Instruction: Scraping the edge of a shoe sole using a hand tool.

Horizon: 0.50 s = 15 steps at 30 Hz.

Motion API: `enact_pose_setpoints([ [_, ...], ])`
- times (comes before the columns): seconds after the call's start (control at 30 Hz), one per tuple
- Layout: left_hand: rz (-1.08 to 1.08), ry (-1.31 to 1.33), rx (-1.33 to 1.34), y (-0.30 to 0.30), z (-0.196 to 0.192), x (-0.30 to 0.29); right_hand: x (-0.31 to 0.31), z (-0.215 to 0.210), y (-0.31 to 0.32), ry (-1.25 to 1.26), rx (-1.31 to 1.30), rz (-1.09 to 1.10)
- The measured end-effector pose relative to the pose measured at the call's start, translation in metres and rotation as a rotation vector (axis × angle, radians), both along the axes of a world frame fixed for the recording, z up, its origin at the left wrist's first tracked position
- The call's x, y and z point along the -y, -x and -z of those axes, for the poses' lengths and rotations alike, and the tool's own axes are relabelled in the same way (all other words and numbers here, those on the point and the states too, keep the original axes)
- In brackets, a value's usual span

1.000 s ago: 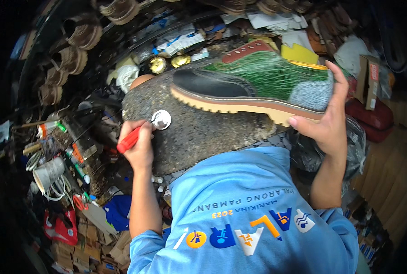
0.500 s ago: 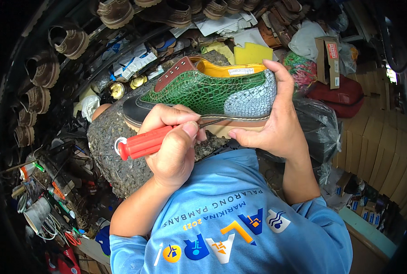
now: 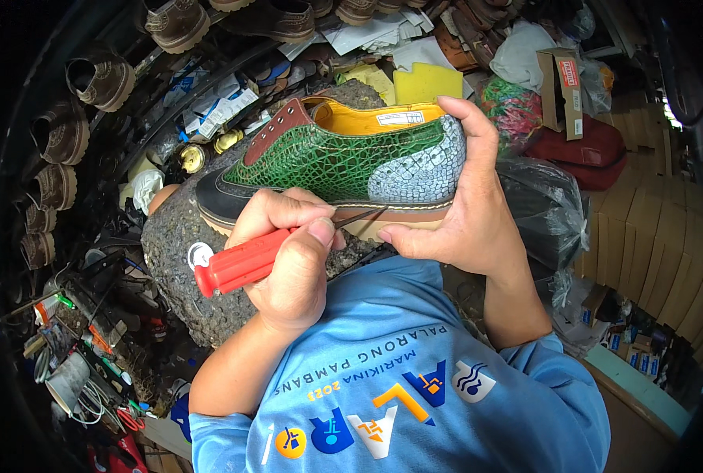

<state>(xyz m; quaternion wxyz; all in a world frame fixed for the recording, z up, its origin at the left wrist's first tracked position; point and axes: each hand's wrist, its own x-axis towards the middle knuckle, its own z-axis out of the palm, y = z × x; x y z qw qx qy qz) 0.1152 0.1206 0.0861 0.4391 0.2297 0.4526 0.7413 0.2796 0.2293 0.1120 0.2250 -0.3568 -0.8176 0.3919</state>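
A lace-up shoe (image 3: pixel 304 162) lies on its side in front of me, toe to the left. Its upper is green scale-textured leather with a grey-white heel patch, a maroon eyelet panel, a black toe and a yellow lining. My right hand (image 3: pixel 477 205) grips the heel end, thumb on the pale sole and fingers at the collar. Closed around a red-handled awl (image 3: pixel 245 260), my left hand (image 3: pixel 292 264) is in front of the shoe's near side. The awl's thin dark shaft points right, its tip at the seam above the sole.
Beneath the shoe is a rough grey stone block (image 3: pixel 178 260). Brown shoes (image 3: pixel 99 75) line racks at the left and back. To the right are a clear plastic bag (image 3: pixel 548 205), a red bag (image 3: pixel 584 154) and stacked cardboard (image 3: pixel 643 252). Cables and tools (image 3: pixel 87 386) clutter the lower left.
The awl has tilted, its handle end now lower and its tip pointing more upward at the seam. The whole scene has shifted slightly left in view. Both holds stay the same.
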Motion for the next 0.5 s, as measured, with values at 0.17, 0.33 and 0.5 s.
enact_pose_setpoints([
  [0.17, -0.016, 0.021, -0.047, -0.0011, -0.0017, 0.0006, 0.0005, -0.0004, 0.0002, -0.007, 0.025, -0.004],
  [0.33, 0.057, -0.068, 0.001, 0.0025, 0.0049, 0.0039, 0.0003, -0.001, -0.002, -0.028, 0.049, -0.005],
  [0.5, 0.069, -0.089, -0.028, 0.0004, 0.003, 0.0042, 0.001, -0.0003, -0.0021, -0.003, 0.028, 0.0],
])
